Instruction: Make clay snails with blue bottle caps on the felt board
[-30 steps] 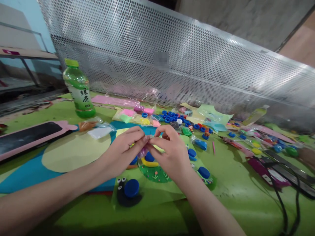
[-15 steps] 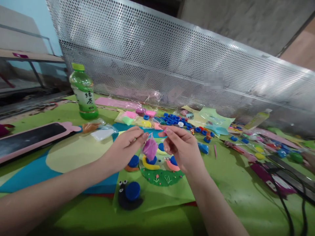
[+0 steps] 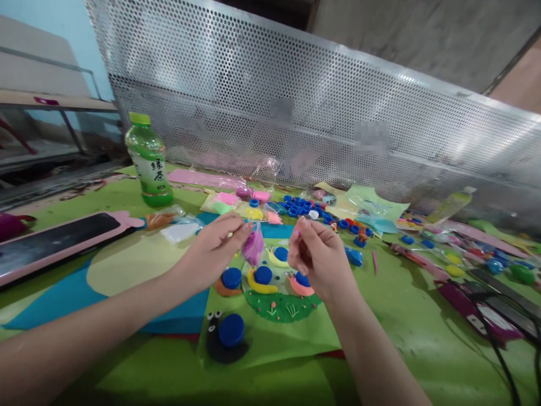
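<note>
Pinched in my left hand (image 3: 222,239) is a small clear bag of purple clay (image 3: 253,246), hanging down from the fingertips. My right hand (image 3: 319,248), a little to the right, is closed with thumb and fingers together around a tiny bit of pink-purple clay (image 3: 297,232). Below both hands lies a light green sheet (image 3: 287,344) with clay snails that have blue bottle caps for shells. Among them are a yellow snail (image 3: 260,285), a pink snail (image 3: 301,287) partly behind my right hand, and a black snail (image 3: 224,344) at the lower left.
A green tea bottle (image 3: 150,163) stands at the back left, near a pink-framed dark tablet (image 3: 63,242). Several blue caps (image 3: 302,206) and bagged clays lie behind my hands. On the right are a purple device (image 3: 477,310) and black cables (image 3: 492,338). A perforated metal panel (image 3: 253,84) closes off the back.
My hands have moved apart: the right hand is farther right, and the purple clay bag has shifted slightly left and up. The whole view has shifted a little.
</note>
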Demonstrator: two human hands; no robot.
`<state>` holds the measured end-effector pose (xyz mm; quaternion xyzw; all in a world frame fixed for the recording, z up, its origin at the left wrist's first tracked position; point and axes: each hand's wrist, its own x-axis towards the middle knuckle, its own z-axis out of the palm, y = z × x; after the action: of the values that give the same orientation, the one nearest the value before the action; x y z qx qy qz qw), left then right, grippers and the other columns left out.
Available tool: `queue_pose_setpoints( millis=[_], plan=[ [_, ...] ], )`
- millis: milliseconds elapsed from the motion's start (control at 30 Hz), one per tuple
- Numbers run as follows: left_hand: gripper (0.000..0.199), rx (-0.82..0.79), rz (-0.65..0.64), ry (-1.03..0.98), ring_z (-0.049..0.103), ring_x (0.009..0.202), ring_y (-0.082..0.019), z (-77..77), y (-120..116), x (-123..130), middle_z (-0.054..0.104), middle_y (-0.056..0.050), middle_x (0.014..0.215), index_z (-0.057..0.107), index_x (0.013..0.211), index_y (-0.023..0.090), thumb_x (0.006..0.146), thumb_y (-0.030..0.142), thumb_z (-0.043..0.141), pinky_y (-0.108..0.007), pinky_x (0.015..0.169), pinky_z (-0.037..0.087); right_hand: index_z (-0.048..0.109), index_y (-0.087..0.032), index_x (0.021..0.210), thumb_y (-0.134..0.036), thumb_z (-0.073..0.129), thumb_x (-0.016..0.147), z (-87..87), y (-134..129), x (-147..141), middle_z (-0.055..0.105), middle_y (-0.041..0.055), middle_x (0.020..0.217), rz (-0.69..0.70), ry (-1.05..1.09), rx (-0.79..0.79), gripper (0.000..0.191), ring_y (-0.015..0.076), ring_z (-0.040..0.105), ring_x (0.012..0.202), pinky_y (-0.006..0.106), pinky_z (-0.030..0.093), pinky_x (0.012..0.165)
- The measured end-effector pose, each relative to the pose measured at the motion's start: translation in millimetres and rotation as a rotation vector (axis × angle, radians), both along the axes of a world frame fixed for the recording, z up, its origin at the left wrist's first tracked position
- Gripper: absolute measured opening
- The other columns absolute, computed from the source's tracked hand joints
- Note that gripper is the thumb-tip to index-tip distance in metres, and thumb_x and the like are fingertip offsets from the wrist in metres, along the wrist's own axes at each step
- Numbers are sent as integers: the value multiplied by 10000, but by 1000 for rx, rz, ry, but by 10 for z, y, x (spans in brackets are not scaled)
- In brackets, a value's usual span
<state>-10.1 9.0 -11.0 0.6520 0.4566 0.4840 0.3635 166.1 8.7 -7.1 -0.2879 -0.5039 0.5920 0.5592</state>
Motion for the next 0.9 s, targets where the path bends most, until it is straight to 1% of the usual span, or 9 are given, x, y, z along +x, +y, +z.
queue_pose_setpoints(
  millis=[67,133,233,367,433,500,633,767,900],
  plan=[
    [228,-163,19,-242,416,650,-110,3,53,-11,438,26,640,512,590,166,786,272,561,-221,634,363,500,-150,525,-391,635,746,13,-2,5,471,-56,419,-16,-14,12,354,17,353,286,145,253,295],
    [149,-288,31,-393,480,702,-130,17,125,-24,516,1,725,552,749,169,810,302,527,-255,659,424,507,-156,573,-353,648,737,23,0,8,495,-60,476,6,-39,20,293,13,371,300,146,254,304],
    [221,-440,30,-530,555,783,-178,63,231,-56,581,-65,870,516,935,149,878,317,384,-362,691,493,551,-167,674,-281,659,725,24,10,6,550,-52,573,38,-79,39,165,13,416,321,145,270,318],
    [413,-606,6,-651,593,814,-217,125,282,-101,605,-119,878,507,916,105,907,414,234,-466,721,516,563,-164,681,-256,654,726,12,23,5,554,-49,565,28,-125,37,137,17,434,330,149,297,328],
    [432,-640,-3,-674,603,803,-233,140,267,-108,617,-117,867,507,920,111,875,489,303,-516,728,512,566,-167,699,-266,639,744,10,20,11,581,-35,598,26,-157,28,131,24,453,339,156,306,334],
    [366,-638,4,-671,612,780,-225,143,244,-108,631,-92,885,498,951,147,812,484,477,-534,738,509,573,-170,728,-279,619,767,11,11,21,613,-16,655,34,-183,25,125,31,479,352,162,312,344],
    [322,-657,-10,-620,627,778,-226,132,213,-109,643,-95,937,510,921,165,726,387,638,-509,703,528,589,-168,754,-291,604,782,5,9,30,634,0,719,70,-182,-1,128,39,500,372,172,324,368],
    [161,-653,-69,-556,629,869,-248,98,222,-107,647,-90,953,544,761,139,668,151,675,-408,642,558,596,-158,733,-291,647,740,-13,46,31,610,-10,684,84,-101,-59,143,30,467,377,173,314,381],
    [126,-596,-58,-502,640,871,-247,12,281,-97,672,-93,879,617,733,126,670,205,692,-272,563,546,572,-147,680,-333,685,697,-5,65,38,573,-16,629,68,-43,-92,218,34,439,403,184,310,409]
  ],
)
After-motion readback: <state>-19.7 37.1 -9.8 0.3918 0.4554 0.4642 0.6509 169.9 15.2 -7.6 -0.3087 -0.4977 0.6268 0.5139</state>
